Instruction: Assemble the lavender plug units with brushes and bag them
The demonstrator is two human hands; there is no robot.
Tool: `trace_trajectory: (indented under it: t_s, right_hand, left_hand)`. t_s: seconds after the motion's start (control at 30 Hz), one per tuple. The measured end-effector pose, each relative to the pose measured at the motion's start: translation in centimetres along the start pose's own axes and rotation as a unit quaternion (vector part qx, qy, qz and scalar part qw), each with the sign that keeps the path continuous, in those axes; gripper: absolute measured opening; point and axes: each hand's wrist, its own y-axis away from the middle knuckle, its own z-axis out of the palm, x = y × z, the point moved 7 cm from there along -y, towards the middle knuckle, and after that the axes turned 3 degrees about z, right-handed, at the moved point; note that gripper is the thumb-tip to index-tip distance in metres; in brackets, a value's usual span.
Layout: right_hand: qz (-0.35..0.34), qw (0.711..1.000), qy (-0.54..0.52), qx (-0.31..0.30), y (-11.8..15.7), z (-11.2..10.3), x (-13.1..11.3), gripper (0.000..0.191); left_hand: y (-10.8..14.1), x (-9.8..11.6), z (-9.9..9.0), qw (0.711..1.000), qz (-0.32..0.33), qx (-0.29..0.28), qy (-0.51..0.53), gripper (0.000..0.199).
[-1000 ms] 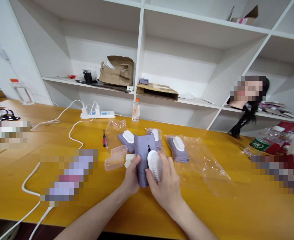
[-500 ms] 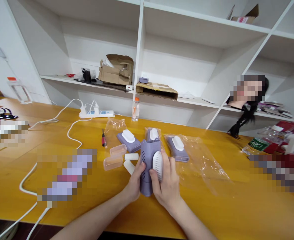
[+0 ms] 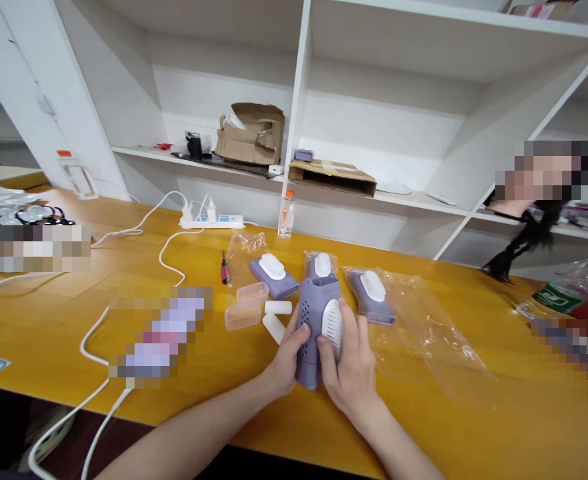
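Head view: lilac perforated plastic housing (image 3: 307,350) upright over the desk (image 3: 474,427), left hand (image 3: 287,363) grip closed around its side, right hand (image 3: 349,373) grip closed over its white ribbed cover (image 3: 332,328), with even pressure from both sides advised.

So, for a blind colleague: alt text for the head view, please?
Left hand and right hand hold a purple perforated device with a white ribbed cover over an orange table. Similar purple pieces and plastic bags lie nearby.
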Motion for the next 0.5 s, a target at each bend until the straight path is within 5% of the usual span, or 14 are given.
trace_trajectory:
  t_s: [0.23,0.5]
  right_hand:
    - [0.005,0.998,-0.044,0.051,-0.5,-0.8,0.5,0.054]
    - [0.047,0.998,-0.038,0.000,0.0,-0.3,0.9,0.046]
  left_hand:
    - [0.8,-0.4,0.1,0.999,0.003,-0.026,-0.042,0.050]
    - [1.2,-0.1,-0.7,0.996,0.028,-0.004,-0.089,0.051]
